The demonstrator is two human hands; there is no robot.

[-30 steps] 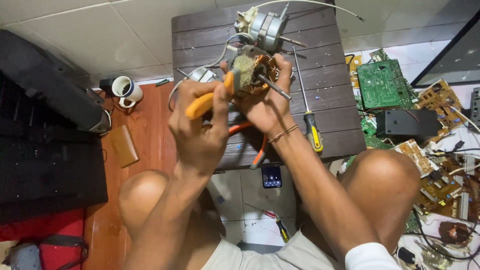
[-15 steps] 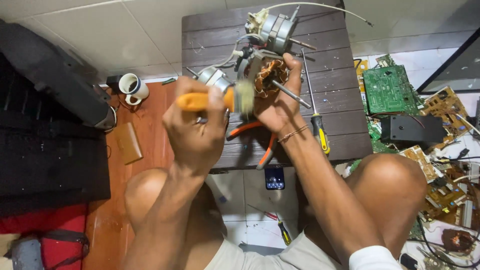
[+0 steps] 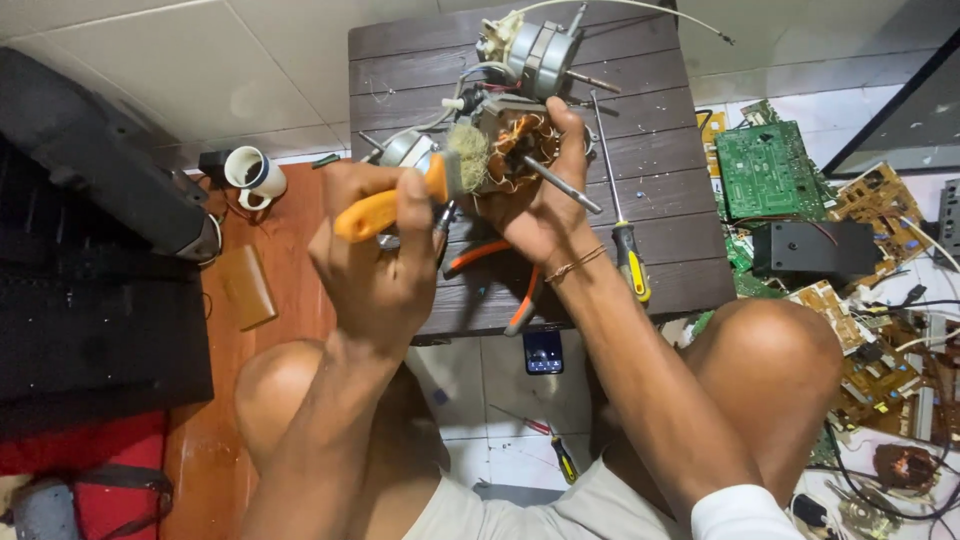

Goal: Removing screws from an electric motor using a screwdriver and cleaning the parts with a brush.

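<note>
Gripping an orange-handled brush (image 3: 400,200), the left hand (image 3: 375,255) is closed round its handle, the bristles touching the copper-wound motor stator (image 3: 515,150) just to its right. The right hand (image 3: 545,205) is clenched round that stator, above the dark wooden table (image 3: 670,200). Orange-handled pliers (image 3: 500,275) lie below both hands; a yellow-handled screwdriver (image 3: 625,250) lies right of the right hand.

The brush (image 3: 400,200) is showing an orange handle and pale tan bristles against the copper-orange windings of the motor part (image 3: 515,150), above the dark brown planked table (image 3: 680,200). On that table, a yellow-and-black screwdriver (image 3: 632,262) and orange-handled pliers (image 3: 500,275) are lying. Right of the table, green circuit boards (image 3: 765,165) are showing beside a black box (image 3: 812,248).
</note>
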